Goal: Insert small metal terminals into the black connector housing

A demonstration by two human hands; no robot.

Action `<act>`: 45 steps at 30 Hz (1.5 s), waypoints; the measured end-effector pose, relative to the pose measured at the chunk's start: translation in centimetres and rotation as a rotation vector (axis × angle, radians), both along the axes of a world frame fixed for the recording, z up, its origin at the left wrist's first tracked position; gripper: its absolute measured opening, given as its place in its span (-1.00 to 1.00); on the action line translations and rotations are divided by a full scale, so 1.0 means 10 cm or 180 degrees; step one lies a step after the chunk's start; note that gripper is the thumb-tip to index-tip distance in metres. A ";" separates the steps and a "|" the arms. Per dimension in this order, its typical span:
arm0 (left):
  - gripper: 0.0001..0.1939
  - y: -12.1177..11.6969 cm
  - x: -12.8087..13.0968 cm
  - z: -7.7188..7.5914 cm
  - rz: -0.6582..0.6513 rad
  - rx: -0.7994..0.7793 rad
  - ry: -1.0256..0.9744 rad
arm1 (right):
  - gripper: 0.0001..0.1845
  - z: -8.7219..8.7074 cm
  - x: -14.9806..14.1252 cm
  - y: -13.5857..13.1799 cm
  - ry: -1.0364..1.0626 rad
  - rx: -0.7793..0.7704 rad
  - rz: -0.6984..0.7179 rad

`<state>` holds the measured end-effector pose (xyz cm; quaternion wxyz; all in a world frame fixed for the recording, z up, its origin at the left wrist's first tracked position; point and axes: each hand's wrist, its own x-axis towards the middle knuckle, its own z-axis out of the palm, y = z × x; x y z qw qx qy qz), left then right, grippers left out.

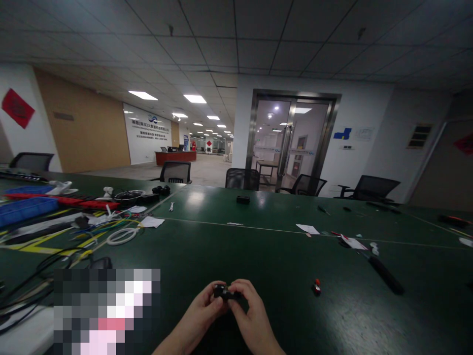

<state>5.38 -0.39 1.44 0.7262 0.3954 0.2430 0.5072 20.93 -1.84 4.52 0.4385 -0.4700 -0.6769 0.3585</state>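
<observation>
Both my hands meet low in the middle of the view, just above the dark green table (229, 246). My left hand (201, 313) and my right hand (251, 315) pinch the same small black part (223, 293) between thumbs and fingertips. The left hand grips its left end, the right hand its right end. The part is too small and dark to name more closely. A small red and black piece (316, 287) lies on the table to the right of my right hand, apart from it.
Cables, a white coil (121, 236), blue trays (22, 209) and red bars crowd the left side. A black handled tool (384, 273) and paper scraps (308, 229) lie at the right. Black office chairs (242, 178) line the far edge. A pixelated patch covers the lower left.
</observation>
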 end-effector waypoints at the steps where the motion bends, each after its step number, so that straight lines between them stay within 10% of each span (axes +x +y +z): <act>1: -0.62 0.00 0.00 0.01 -0.0009 0.0040 0.0010 | -0.80 0.02 0.00 -0.01 0.0028 -0.0017 -0.0015; 45: -0.51 0.05 -0.01 -0.15 0.0218 -0.0148 0.0241 | -0.52 -0.08 0.04 0.12 0.1595 -0.0663 -0.0475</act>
